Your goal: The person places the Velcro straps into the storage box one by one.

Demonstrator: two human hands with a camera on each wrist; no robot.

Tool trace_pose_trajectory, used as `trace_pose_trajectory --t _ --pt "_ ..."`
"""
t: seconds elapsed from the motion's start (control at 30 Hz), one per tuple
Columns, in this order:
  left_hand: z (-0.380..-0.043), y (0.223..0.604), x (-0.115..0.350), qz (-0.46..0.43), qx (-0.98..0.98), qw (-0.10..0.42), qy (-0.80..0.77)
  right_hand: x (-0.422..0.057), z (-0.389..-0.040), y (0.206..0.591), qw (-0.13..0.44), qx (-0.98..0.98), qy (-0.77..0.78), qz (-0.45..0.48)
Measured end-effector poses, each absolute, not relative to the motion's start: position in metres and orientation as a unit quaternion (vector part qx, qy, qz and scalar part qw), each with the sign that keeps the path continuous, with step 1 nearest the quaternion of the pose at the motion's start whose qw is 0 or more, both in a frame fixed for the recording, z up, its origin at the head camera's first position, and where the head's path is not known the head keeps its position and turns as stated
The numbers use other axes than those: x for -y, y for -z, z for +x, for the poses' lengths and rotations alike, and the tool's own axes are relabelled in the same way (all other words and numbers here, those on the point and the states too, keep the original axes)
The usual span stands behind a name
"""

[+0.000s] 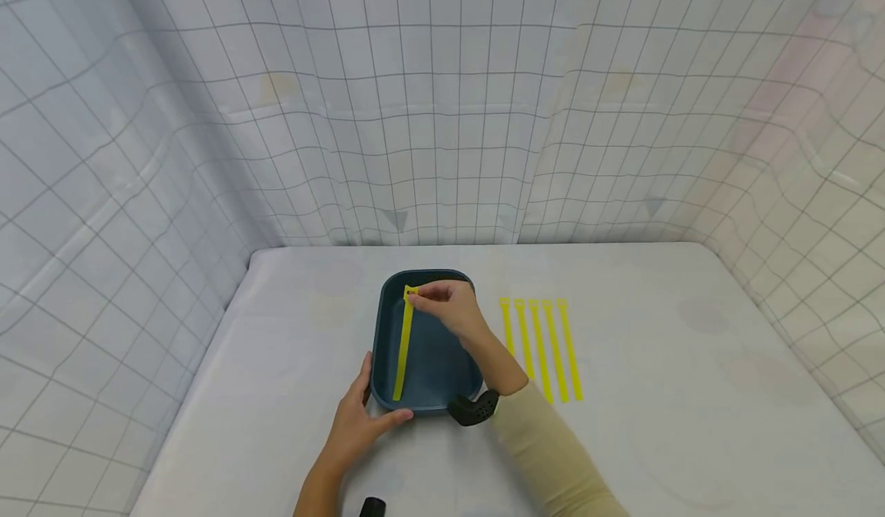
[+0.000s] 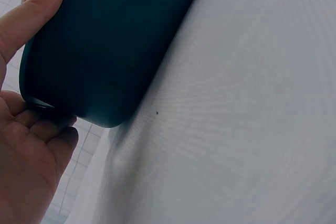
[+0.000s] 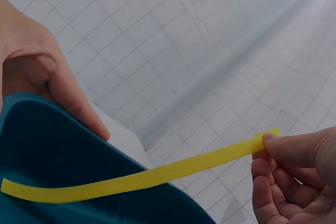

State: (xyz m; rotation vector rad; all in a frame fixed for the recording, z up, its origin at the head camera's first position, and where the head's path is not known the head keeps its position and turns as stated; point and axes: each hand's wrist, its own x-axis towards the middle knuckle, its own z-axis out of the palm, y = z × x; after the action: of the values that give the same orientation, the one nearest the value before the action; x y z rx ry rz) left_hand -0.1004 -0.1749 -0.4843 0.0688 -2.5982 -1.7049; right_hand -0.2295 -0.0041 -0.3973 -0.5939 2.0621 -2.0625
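My left hand (image 1: pixel 353 426) grips the near left corner of a dark teal tray (image 1: pixel 442 367), thumb at the near rim and fingers along the left wall; the left wrist view shows the fingertips at the tray's outer side. Over the tray, my right hand (image 1: pixel 451 306) pinches a yellow strap (image 1: pixel 403 348) by its wider far end, between thumb and forefinger. In the right wrist view the strap (image 3: pixel 123 184) slopes down from the pinch, bending slightly, its loose end low over the tray. Several matching yellow straps (image 1: pixel 555 348) lie side by side on the table, right of the tray.
A white cloth covers the table (image 1: pixel 664 394). White curtains with a dark grid (image 1: pixel 442 117) hang behind it and on both sides. My right forearm (image 1: pixel 553 455) crosses in front of the near ends of some straps. A black object (image 1: pixel 373 506) shows at the bottom edge.
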Motion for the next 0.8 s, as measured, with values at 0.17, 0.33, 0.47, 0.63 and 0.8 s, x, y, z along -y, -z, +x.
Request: trace_pose_trajectory --t 0.17,0.33,0.47,0.63,0.8 --pt "-0.1 0.483 0.175 0.026 0.834 0.014 0.551 0.008 -0.223 0.389 0.103 -0.721 0.658 -0.194" --pt "-0.1 0.484 0.176 0.026 0.837 0.015 0.546 0.014 -0.227 0.389 0.098 -0.732 0.65 -0.182" --pt "-0.101 0.486 0.178 0.024 0.838 0.012 0.545 0.021 -0.243 0.403 0.103 -0.732 0.654 -0.157" --pt "-0.101 0.486 0.177 0.023 0.836 0.013 0.548 0.03 -0.257 0.417 0.118 -0.746 0.646 -0.113" --pt "-0.1 0.485 0.176 0.027 0.842 0.014 0.539 0.034 -0.262 0.425 0.127 -0.751 0.642 -0.089"
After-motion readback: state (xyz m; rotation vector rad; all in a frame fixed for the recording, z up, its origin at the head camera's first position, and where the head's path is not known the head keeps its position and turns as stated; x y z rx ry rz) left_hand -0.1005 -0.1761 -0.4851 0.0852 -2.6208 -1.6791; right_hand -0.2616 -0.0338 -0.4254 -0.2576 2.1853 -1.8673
